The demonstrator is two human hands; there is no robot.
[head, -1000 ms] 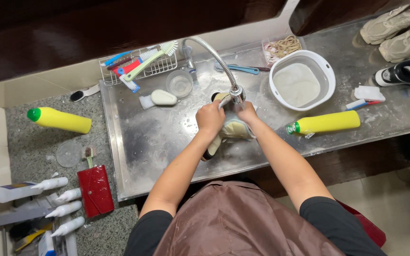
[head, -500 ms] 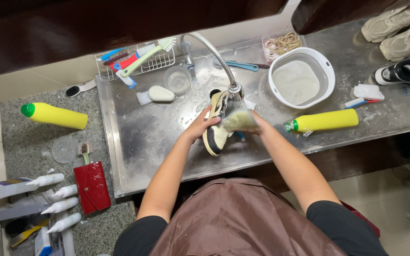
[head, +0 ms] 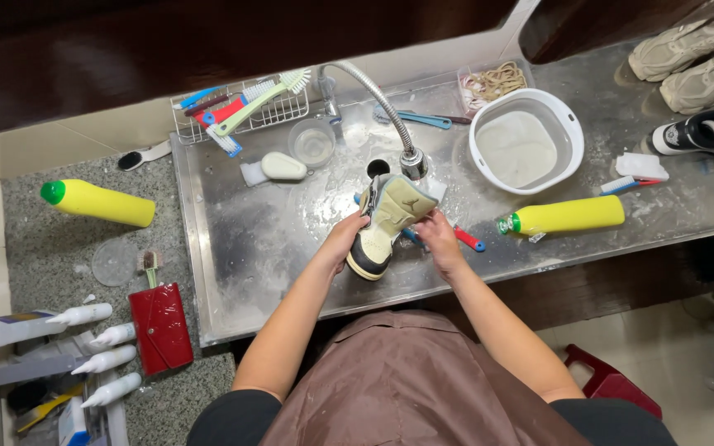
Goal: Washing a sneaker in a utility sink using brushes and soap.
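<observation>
Currently both hands closed on sneaker (head: 386,221): left hand (head: 342,242) grips its heel side, right hand (head: 438,231) its upper side; shoe held between them over wet steel sink (head: 241,239), directly under faucet nozzle (head: 412,163), white basin (head: 526,140) beyond

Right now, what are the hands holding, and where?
A sneaker: left hand grips its heel end, right hand its side, under the faucet.

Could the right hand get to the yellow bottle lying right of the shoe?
Probably yes, though the right hand is busy gripping the shoe. The yellow bottle lies uncovered on the steel counter, with nothing between.
</observation>
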